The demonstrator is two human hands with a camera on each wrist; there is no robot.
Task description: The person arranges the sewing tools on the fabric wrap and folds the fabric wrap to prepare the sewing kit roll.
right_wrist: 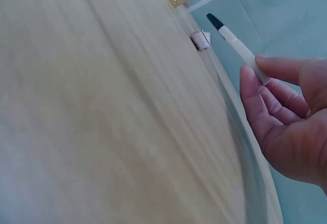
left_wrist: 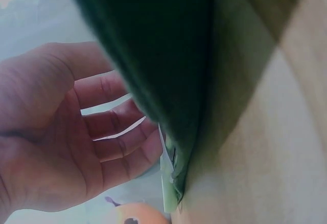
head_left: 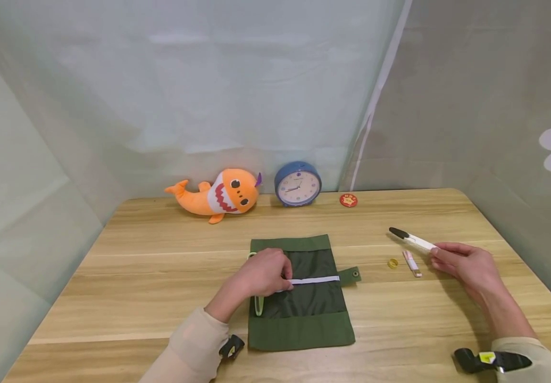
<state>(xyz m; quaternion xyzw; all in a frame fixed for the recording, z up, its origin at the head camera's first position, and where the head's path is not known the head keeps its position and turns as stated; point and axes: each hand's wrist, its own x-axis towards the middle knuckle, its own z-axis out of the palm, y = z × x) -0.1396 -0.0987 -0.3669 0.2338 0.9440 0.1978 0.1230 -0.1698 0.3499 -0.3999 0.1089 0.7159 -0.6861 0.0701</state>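
A dark green fabric roll-up case (head_left: 301, 330) lies unfolded on the table, with a white elastic band (head_left: 316, 280) across its middle. My left hand (head_left: 263, 271) is over the case's left half, thumb and fingertips pinching the band. Partly hidden beneath that hand is a light green item (head_left: 259, 306), whose kind I cannot tell. In the left wrist view, the case's edge (left_wrist: 153, 55) covers some fingertips of the left hand (left_wrist: 66, 127). On the right, my right hand (head_left: 469, 268) pinches a white pen (right_wrist: 237, 45) by one end, its black cap pointing away, above the table.
Near the right hand lie a yellow tape roll (head_left: 392, 263) and a small pinkish-white cable (head_left: 412, 264). Along the back stand an orange plush shark (head_left: 199, 202) and a blue alarm clock (head_left: 298, 184), with a red round badge (head_left: 349, 200) beside them. A snap strap (head_left: 350, 275) sticks out from the case.
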